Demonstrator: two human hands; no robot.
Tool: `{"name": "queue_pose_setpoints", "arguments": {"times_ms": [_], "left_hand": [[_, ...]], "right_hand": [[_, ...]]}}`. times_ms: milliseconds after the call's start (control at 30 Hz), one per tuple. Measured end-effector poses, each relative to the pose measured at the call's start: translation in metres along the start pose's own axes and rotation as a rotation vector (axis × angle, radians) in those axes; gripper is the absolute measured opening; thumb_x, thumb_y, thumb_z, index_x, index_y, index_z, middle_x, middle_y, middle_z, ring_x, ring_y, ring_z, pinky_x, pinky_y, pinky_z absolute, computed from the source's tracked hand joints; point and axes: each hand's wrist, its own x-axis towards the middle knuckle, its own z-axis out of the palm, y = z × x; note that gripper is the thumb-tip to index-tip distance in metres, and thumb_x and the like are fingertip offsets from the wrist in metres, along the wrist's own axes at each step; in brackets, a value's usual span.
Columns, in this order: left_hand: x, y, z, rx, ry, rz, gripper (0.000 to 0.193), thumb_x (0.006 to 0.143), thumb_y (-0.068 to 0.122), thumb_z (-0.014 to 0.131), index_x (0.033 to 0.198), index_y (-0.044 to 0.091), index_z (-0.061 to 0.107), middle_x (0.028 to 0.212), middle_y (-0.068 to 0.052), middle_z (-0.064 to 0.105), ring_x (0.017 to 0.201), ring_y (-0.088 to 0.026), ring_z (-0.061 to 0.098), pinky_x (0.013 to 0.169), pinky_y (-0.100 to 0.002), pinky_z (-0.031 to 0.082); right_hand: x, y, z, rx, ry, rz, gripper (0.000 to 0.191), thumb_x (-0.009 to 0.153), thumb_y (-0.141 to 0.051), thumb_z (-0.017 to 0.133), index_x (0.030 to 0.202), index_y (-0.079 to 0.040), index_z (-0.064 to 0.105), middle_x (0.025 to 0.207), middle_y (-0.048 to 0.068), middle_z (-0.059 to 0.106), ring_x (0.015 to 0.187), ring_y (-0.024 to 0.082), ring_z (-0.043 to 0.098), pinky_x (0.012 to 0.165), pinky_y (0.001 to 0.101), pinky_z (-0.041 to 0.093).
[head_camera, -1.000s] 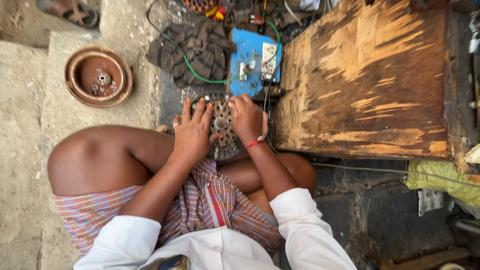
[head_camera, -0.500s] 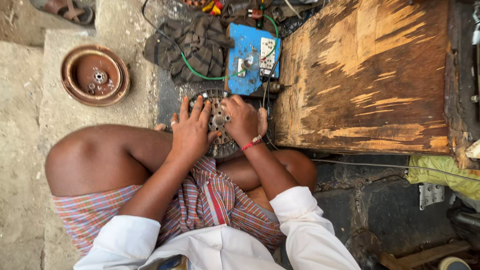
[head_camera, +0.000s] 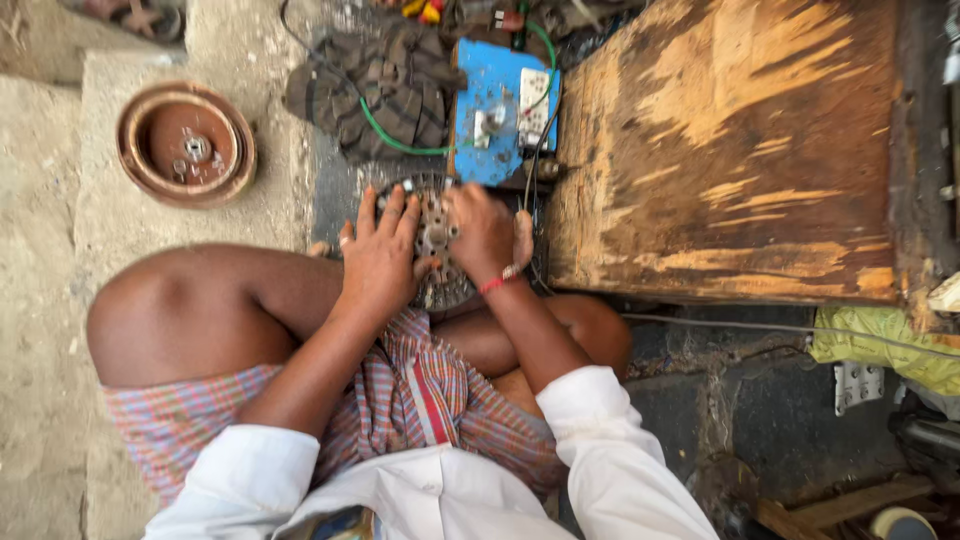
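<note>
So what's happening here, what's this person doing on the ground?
A person sits cross-legged on the ground with both hands on a round metal part with slots and holes, held in front of the knees. The left hand lies spread over its left side; the right hand, with a red band at the wrist, covers its right side. Just beyond it lies a blue board with a socket, with a green wire looping over a dark cloth. A brown round cover rests to the left, a worn wooden board to the right.

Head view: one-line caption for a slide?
Seated person's left hand and right hand rest on a round metal motor part.
</note>
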Motion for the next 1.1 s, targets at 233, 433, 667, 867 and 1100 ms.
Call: {"name": "queue_pose_setpoints", "arguments": {"times_ms": [233, 433, 667, 867, 1100], "left_hand": [[-0.001, 0.000, 0.000, -0.028, 0.023, -0.002, 0.092, 0.073, 0.046, 0.084, 0.151, 0.010, 0.048, 0.159, -0.013, 0.039, 0.147, -0.043, 0.030, 0.103, -0.070, 0.038], [-0.002, -0.001, 0.000, -0.022, 0.007, -0.009, 0.089, 0.075, 0.043, 0.084, 0.149, 0.010, 0.048, 0.160, -0.013, 0.040, 0.147, -0.043, 0.029, 0.104, -0.070, 0.038], [-0.002, 0.000, 0.001, -0.015, 0.008, -0.006, 0.090, 0.073, 0.046, 0.084, 0.148, 0.011, 0.049, 0.159, -0.014, 0.040, 0.147, -0.044, 0.030, 0.102, -0.071, 0.038], [-0.002, 0.001, 0.001, 0.007, -0.016, -0.012, 0.092, 0.073, 0.048, 0.084, 0.148, 0.010, 0.048, 0.159, -0.014, 0.037, 0.147, -0.044, 0.028, 0.104, -0.071, 0.036], [-0.002, 0.001, -0.001, 0.005, 0.019, 0.001, 0.092, 0.073, 0.044, 0.085, 0.150, 0.009, 0.048, 0.160, -0.015, 0.039, 0.146, -0.045, 0.030, 0.104, -0.070, 0.037]], "right_hand": [[0.004, 0.006, 0.003, 0.050, 0.082, 0.007, 0.010, 0.098, -0.016, 0.066, 0.106, -0.012, 0.070, 0.099, 0.011, 0.066, 0.087, 0.038, 0.067, 0.075, 0.0472, 0.053], [-0.002, 0.008, 0.000, 0.081, 0.112, 0.077, 0.010, 0.097, -0.016, 0.064, 0.105, -0.012, 0.071, 0.101, 0.010, 0.068, 0.087, 0.036, 0.069, 0.075, 0.0442, 0.055], [-0.001, 0.001, 0.000, 0.087, 0.098, 0.003, 0.009, 0.096, -0.014, 0.068, 0.105, -0.011, 0.070, 0.099, 0.010, 0.068, 0.087, 0.036, 0.069, 0.075, 0.0456, 0.054], [-0.002, 0.001, 0.000, 0.049, 0.053, -0.039, 0.020, 0.087, -0.008, 0.068, 0.105, -0.013, 0.070, 0.098, 0.010, 0.067, 0.084, 0.036, 0.069, 0.072, 0.0470, 0.053], [-0.004, 0.004, 0.004, 0.016, -0.015, -0.024, 0.035, 0.074, -0.003, 0.068, 0.107, -0.013, 0.070, 0.101, 0.010, 0.066, 0.088, 0.039, 0.067, 0.074, 0.0505, 0.052]]}}
